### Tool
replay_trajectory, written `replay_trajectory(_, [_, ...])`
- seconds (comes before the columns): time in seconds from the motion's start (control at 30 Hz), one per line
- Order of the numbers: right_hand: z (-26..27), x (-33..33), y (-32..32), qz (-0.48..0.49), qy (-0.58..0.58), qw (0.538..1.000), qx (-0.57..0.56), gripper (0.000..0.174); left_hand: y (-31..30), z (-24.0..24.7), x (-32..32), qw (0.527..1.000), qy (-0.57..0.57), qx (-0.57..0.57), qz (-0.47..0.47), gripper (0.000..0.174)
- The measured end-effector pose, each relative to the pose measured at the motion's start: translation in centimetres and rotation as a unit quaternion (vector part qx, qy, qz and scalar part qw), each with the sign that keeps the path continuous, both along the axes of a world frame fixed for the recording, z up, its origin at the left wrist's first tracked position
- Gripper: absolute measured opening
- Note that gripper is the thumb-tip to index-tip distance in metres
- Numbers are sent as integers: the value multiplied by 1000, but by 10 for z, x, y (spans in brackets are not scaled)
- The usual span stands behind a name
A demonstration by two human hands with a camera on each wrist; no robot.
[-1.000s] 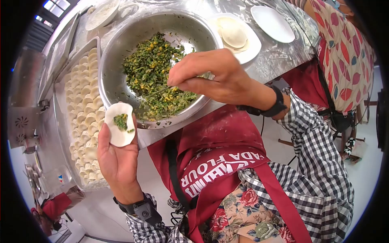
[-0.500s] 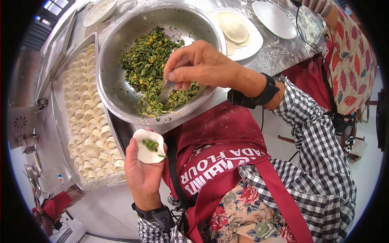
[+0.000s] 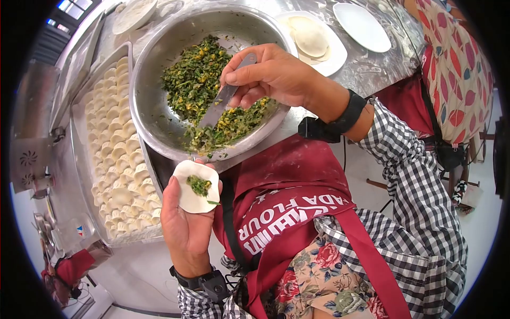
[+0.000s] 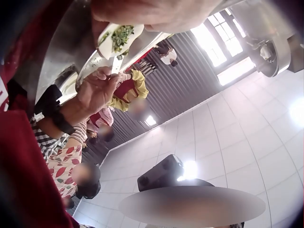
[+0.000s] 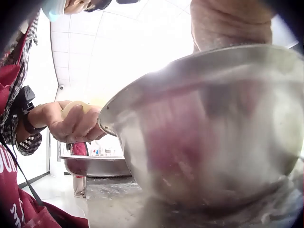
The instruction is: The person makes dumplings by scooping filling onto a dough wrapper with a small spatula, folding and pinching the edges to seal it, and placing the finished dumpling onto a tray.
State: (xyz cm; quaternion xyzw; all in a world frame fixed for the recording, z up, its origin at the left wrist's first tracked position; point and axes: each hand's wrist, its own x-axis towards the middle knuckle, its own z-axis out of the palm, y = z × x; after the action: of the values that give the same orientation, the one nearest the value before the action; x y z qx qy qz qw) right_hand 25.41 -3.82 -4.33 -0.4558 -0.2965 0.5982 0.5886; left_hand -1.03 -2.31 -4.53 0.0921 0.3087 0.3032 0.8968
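Observation:
My left hand (image 3: 186, 223) holds a round dumpling wrapper (image 3: 189, 206), fingers beneath it and thumb along its edge. A small heap of chopped green filling (image 3: 199, 185) lies at the wrapper's middle, with a stray bit near the rim. Over the big steel bowl (image 3: 146, 122), my right hand (image 3: 273, 77) pinches a flat metal spatula (image 3: 213, 114) between thumb and fingers. Its blade slants down to the green and yellow filling (image 3: 191, 69) in the bowl. From the left wrist, the spatula (image 4: 116, 65) overlaps the wrapper's lower edge.
Left of the bowl, a metal tray (image 3: 133, 238) carries rows of folded dumplings (image 3: 114, 138). Behind my right hand stand a white plate (image 3: 336, 58) with flat wrappers (image 3: 311, 40) and another white plate (image 3: 364, 26). A person in a leaf-print garment (image 3: 454, 80) is at the right.
My left hand has carried the wrapper rightward from beside the tray to below the bowl's near rim. My right hand has risen slightly, and the spatula stands steeper, its blade now visible.

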Motion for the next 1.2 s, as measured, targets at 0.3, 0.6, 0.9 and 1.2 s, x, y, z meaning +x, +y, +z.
replay_trajectory(0.3, [24,-18,-12,-25,-71,990,116,12,14,15,22,1000,-17,18,-15,39])
replay_trajectory(0.6, [8,-26,-21,6,-405,791,458,14,30,9,34,991,-127,-14,-43,43])
replay_trajectory(0.9, [25,-4,-37,-19,-355,854,379,10,33,20,28,999,-31,14,42,42])
replay_trajectory(1.2, [3,-2,-46,38,-271,940,205,13,21,11,-5,997,-26,5,70,43])
